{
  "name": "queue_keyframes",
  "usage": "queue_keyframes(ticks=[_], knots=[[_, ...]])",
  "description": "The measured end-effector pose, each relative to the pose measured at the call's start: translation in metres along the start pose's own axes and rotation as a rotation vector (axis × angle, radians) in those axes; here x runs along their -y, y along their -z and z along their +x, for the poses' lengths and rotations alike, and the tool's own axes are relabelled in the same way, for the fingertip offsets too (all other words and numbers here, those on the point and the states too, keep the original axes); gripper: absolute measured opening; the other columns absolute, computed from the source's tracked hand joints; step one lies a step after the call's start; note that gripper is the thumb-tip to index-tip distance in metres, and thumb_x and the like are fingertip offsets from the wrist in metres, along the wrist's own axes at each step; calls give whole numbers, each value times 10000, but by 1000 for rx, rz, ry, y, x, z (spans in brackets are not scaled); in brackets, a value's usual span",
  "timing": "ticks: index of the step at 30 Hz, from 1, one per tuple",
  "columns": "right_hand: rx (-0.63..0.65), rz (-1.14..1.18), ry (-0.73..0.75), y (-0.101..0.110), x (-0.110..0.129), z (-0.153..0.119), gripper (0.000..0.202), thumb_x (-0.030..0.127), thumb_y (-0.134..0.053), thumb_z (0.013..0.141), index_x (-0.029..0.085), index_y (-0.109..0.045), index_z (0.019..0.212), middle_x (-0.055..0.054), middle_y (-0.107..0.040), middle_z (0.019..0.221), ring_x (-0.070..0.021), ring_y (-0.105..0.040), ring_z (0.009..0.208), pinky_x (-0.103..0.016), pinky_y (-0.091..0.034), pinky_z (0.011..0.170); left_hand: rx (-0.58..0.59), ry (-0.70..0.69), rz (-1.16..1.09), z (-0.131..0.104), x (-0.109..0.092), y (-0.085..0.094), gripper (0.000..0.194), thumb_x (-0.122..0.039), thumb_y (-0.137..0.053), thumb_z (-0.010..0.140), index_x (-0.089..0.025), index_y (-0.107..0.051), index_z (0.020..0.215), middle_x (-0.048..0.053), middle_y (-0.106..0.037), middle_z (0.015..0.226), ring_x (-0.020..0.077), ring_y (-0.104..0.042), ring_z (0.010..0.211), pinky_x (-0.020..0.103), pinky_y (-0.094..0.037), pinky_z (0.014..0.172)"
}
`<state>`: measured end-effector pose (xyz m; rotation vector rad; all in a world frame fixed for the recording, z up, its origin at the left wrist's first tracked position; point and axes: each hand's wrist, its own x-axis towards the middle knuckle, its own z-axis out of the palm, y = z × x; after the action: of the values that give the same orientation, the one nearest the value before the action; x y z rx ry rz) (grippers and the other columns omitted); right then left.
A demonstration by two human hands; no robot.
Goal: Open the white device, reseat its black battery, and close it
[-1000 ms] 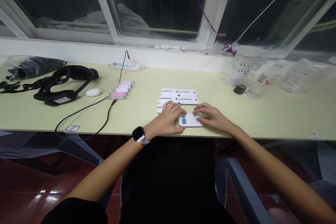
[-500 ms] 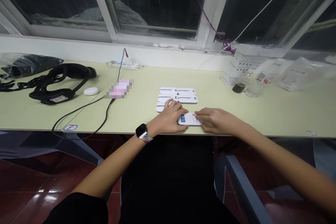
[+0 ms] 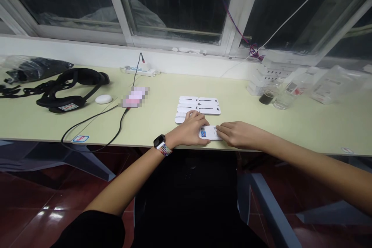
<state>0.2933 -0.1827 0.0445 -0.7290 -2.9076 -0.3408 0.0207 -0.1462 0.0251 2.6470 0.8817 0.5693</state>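
A flat white rounded piece (image 3: pixel 210 133) with a blue label and a small printed code lies near the desk's front edge. My left hand (image 3: pixel 190 130) grips its left end, thumb at the near side and fingers at the far side. At the right end, my right hand (image 3: pixel 240 135) has its fingers pressed together on the printed surface, covering that end. Just beyond, several white rounded cards (image 3: pixel 209 105) with black lines and marks lie side by side. The nearest card (image 3: pixel 180 117) is partly hidden behind my left hand.
On the left are a black headset (image 3: pixel 59 100), a white oval case (image 3: pixel 104 99), a blurred-out phone (image 3: pixel 135 97) with cables, and a power strip (image 3: pixel 141 71). White baskets (image 3: pixel 257 85), a cup of dark liquid (image 3: pixel 266 97) and plastic bags (image 3: pixel 333 85) stand at right.
The right fingers have drawn closer together over the piece's right end. My left hand keeps its hold. The whole view has shifted slightly.
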Motion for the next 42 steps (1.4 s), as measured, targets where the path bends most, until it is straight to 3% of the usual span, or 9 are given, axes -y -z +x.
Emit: queue_keyframes(ticks=[6,11,17,23,30,33,36,39,42], knots=[[75,-247,72,3,14,4,439,-76,-419,1008,145,-671,1292,-146,-803,1054,-279,-728,840,-416,-580,664,-8,-7,2,1,-1,-2,380,-496,-840,824,-226,-693,1048,78,-665,1093,370,-542,1193,570,-423,1113],[135,-374,100,5,21,8,389,-81,-416,993,96,-658,1240,-150,-774,1017,-260,-681,796,-397,-529,629,2,-4,1,2,-2,-3,379,-486,-836,808,-221,-667,1021,75,-656,1081,368,-537,1190,553,-413,1104],[260,-241,-26,11,25,11,299,-9,-570,903,80,-661,1172,-135,-730,1035,-267,-689,861,-384,-539,680,22,10,-20,2,-3,-2,413,-471,-841,789,-213,-674,1066,71,-650,1096,364,-531,1195,543,-393,1116],[122,83,-197,16,9,-5,325,341,-675,1037,161,-690,1307,-170,-744,1285,-280,-750,992,-380,-590,776,25,-1,-51,1,-1,-1,449,-478,-858,777,-225,-702,1113,66,-658,1115,374,-519,1230,552,-383,1136],[19,42,-135,7,-3,-9,256,241,-517,1100,154,-739,1193,-129,-767,993,-250,-725,828,-348,-524,700,25,1,-57,0,-2,-2,502,-510,-860,774,-234,-697,1162,69,-663,1127,393,-512,1263,576,-361,1167],[-97,190,-286,6,-8,-11,275,281,-472,1116,181,-727,1141,-119,-772,1007,-233,-710,814,-343,-511,700,-9,22,-73,1,-2,-2,593,-536,-872,763,-231,-647,1220,72,-674,1148,391,-533,1257,595,-326,1205],[-185,505,-544,3,-19,-18,276,334,-463,1106,206,-698,1038,-75,-756,924,-218,-704,775,-340,-528,702,-31,50,-75,1,-1,-3,658,-537,-873,762,-221,-590,1266,72,-671,1123,375,-563,1216,618,-298,1233],[-214,825,-793,-5,-31,-26,241,361,-509,1066,201,-678,1004,-45,-717,850,-199,-678,692,-341,-539,675,-39,64,-69,0,0,-4,659,-535,-878,761,-229,-566,1254,66,-671,1102,367,-572,1214,628,-286,1252],[-215,1008,-944,-14,-39,-26,212,339,-570,1020,175,-699,1057,-50,-705,831,-195,-653,696,-335,-526,667,-47,63,-64,-1,0,-4,639,-544,-891,759,-244,-562,1217,62,-676,1111,365,-584,1234,636,-242,1291]])
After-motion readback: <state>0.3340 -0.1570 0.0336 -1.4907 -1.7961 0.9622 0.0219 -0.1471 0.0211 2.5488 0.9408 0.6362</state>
